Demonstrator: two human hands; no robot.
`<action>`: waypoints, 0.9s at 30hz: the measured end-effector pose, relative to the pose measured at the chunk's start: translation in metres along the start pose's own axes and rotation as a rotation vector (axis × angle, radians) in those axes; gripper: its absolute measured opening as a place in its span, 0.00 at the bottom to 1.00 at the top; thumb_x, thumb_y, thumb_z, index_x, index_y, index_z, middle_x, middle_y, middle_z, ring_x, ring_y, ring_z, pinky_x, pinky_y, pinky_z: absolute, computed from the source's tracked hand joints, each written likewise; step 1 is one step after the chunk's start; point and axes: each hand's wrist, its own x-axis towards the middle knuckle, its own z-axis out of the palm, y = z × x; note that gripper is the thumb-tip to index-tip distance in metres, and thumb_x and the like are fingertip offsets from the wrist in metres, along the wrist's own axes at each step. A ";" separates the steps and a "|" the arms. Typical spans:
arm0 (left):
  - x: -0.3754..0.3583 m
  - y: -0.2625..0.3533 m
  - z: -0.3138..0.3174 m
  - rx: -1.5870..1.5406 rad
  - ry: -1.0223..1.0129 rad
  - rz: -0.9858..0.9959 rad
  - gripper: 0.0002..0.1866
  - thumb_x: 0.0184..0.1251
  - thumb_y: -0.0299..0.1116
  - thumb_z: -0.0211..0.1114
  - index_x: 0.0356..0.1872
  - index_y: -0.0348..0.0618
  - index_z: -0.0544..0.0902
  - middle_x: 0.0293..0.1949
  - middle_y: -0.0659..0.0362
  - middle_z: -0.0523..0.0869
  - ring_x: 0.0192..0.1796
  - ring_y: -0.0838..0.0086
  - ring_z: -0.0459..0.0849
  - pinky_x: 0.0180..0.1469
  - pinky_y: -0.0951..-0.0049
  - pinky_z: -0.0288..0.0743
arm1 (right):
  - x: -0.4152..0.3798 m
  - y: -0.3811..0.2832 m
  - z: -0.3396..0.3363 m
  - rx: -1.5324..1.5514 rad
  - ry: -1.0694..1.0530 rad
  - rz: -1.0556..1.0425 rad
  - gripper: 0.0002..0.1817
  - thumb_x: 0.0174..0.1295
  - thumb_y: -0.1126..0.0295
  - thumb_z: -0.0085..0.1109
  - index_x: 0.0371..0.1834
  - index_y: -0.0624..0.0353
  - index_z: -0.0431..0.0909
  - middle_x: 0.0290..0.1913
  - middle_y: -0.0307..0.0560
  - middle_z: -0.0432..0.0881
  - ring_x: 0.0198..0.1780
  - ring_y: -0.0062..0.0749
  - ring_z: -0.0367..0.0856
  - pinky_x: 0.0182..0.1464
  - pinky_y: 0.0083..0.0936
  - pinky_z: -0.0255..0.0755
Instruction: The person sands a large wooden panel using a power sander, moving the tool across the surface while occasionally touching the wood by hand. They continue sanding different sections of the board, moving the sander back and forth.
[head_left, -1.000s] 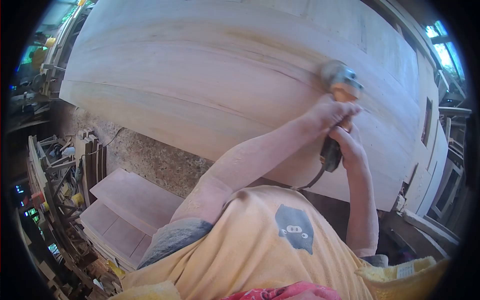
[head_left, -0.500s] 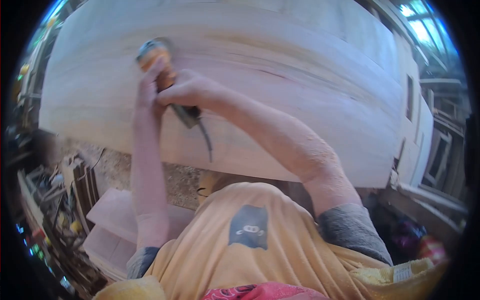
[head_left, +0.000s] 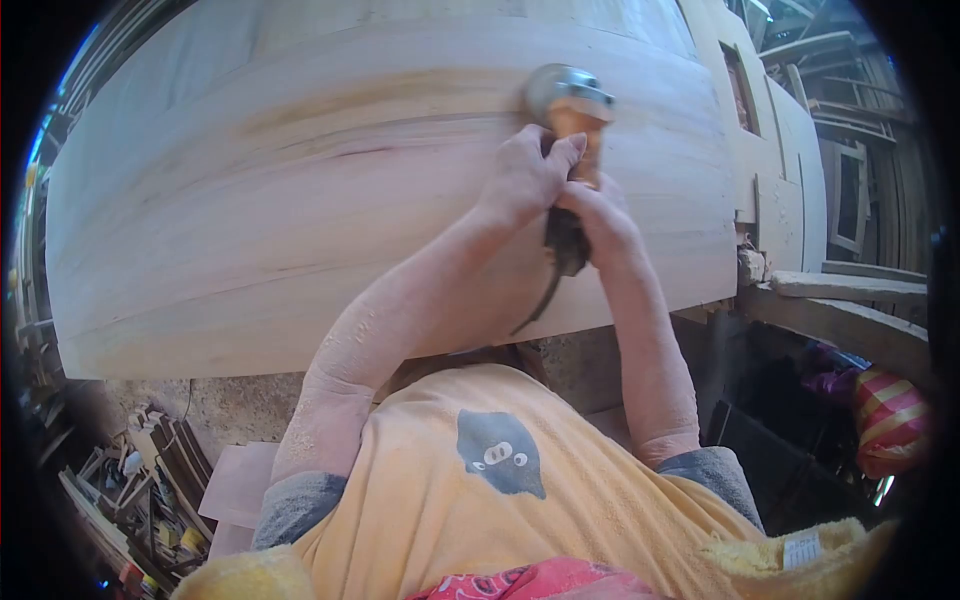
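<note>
Observed at upper centre-right of frame, holding angle grinder [head_left: 580,118] over wooden panel [head_left: 300,200] with left hand [head_left: 525,175] and right hand [head_left: 603,215], both curled closed around it, some fingertips hidden. Judged weighty, rigid, prone to kick; best gripped by orange body [head_left: 592,160], clear of head [head_left: 560,86].

Cool, bluish daylight [head_left: 765,12] seeps in at the upper right, thinning to a pale streak [head_left: 48,135] along the left rim. On the right side, upright timber slats [head_left: 905,190] line the workshop, with a narrow wooden frame [head_left: 861,197] propped before them. Rough beams [head_left: 850,288] jut out lower down — beneath them, deep shadow and a red-and-yellow striped bag [head_left: 892,425]. At lower left, speckled, rough ground [head_left: 250,405] runs past a jumble of wood offcuts [head_left: 170,445] — pale boards [head_left: 232,490] lie just beside it.
</note>
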 end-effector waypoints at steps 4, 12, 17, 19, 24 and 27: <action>0.006 -0.049 0.014 1.164 0.183 0.547 0.32 0.78 0.55 0.58 0.70 0.39 0.77 0.76 0.39 0.71 0.81 0.48 0.64 0.79 0.43 0.56 | -0.016 0.002 -0.100 0.005 0.208 0.045 0.18 0.55 0.63 0.69 0.46 0.60 0.79 0.33 0.38 0.78 0.31 0.23 0.77 0.32 0.28 0.74; 0.115 -0.024 0.044 1.387 0.073 0.285 0.44 0.81 0.63 0.45 0.85 0.41 0.54 0.86 0.47 0.51 0.87 0.53 0.45 0.86 0.46 0.36 | -0.038 0.022 -0.206 0.152 0.419 0.033 0.17 0.58 0.62 0.68 0.45 0.59 0.76 0.32 0.37 0.79 0.25 0.24 0.79 0.27 0.26 0.77; 0.133 -0.023 0.051 1.430 0.097 0.250 0.45 0.81 0.65 0.42 0.85 0.40 0.53 0.86 0.48 0.50 0.88 0.53 0.44 0.86 0.47 0.36 | -0.024 0.021 -0.256 0.136 0.401 -0.015 0.19 0.57 0.62 0.69 0.46 0.62 0.78 0.31 0.38 0.78 0.26 0.24 0.79 0.26 0.28 0.75; 0.108 -0.029 0.046 1.452 0.077 0.267 0.46 0.81 0.66 0.43 0.85 0.39 0.52 0.86 0.47 0.49 0.88 0.53 0.44 0.86 0.47 0.36 | -0.011 0.016 -0.255 0.104 0.365 0.005 0.19 0.58 0.62 0.68 0.45 0.62 0.78 0.31 0.38 0.78 0.26 0.24 0.79 0.26 0.28 0.75; 0.026 -0.035 0.024 1.400 0.045 0.247 0.46 0.81 0.64 0.44 0.84 0.37 0.54 0.86 0.45 0.48 0.88 0.53 0.43 0.86 0.48 0.37 | 0.025 -0.009 -0.189 -0.009 0.169 0.017 0.21 0.55 0.60 0.70 0.46 0.62 0.78 0.31 0.38 0.77 0.27 0.25 0.78 0.29 0.28 0.75; -0.014 -0.045 -0.005 1.242 0.098 0.279 0.41 0.82 0.60 0.48 0.81 0.37 0.61 0.84 0.42 0.56 0.87 0.52 0.50 0.85 0.50 0.43 | 0.061 -0.011 -0.125 -0.152 -0.041 0.013 0.21 0.54 0.59 0.71 0.44 0.61 0.78 0.31 0.37 0.77 0.28 0.25 0.77 0.30 0.28 0.74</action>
